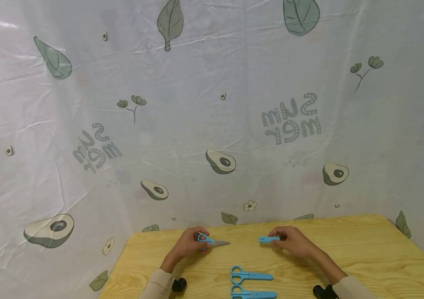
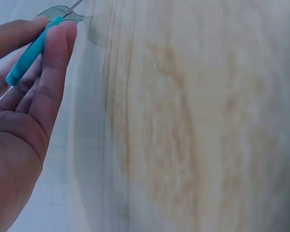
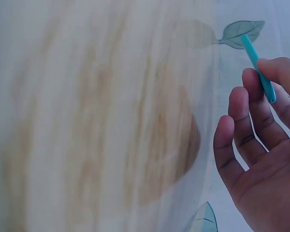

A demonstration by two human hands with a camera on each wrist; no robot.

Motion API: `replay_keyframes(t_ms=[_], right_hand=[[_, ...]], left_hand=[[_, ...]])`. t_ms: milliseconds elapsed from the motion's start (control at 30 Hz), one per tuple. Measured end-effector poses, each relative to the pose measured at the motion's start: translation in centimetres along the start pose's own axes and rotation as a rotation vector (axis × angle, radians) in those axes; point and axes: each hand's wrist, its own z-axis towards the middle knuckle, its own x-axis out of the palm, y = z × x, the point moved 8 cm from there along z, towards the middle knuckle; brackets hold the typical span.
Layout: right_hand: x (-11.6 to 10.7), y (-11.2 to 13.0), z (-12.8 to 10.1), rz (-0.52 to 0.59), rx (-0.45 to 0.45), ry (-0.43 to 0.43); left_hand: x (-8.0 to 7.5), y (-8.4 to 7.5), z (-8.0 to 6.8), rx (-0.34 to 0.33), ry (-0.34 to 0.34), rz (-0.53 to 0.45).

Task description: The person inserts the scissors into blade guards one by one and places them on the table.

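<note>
The left hand [image 1: 188, 245] grips a small pair of scissors with light blue plastic handles and bare grey metal blades [image 1: 210, 241]; the fingers are curled round the handle loops, and the blades project beyond the fingertips with the tip directed toward the right hand, the long axis running left to right along the far part of the pale wooden tabletop [image 1: 365, 257]. The right hand [image 1: 295, 242] pinches a short light blue plastic blade cover [image 1: 268, 239] between thumb and curled fingers; the cover extends from the fingertips toward the left hand, its long axis roughly in line with the scissors, the two ends well apart. Between the two forearms, on the near side of the fingers, lie two further light blue scissors with their covers fitted [image 1: 251, 275], one just beyond the other, both with loops to the left and covered blades pointing right. Count: three pairs of scissors, one loose cover. The head view alone shows the spacing of the hands and the two capped pairs. The left wrist view shows the blue handle [image 2: 31, 53] lying across the fingers [image 2: 53, 72] with the metal blade emerging past them, detail too small in the head view. The right wrist view shows the cover [image 3: 258, 67] as a thin strip held at the fingertips [image 3: 273, 72], the remaining fingers loosely bent. A white cloth backdrop printed with avocados and leaves [image 1: 212, 124] hangs behind the table.
</note>
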Motion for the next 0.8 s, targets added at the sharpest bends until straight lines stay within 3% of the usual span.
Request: replay_keyframes(t_ms=[200, 567, 800], right_hand=[[-0.2, 0.1, -0.5, 0.047, 0.022, -0.013], [-1.2, 0.2, -1.8, 0.077, 0.040, -0.100], [-1.7, 0.1, -2.2, 0.125, 0.050, -0.123]], left_hand=[[0.3, -0.1, -0.5, -0.016, 0.016, -0.055], [0.2, 0.6, -1.0, -0.039, -0.033, -0.066], [0.3, 0.5, -1.5, -0.052, -0.046, -0.160]])
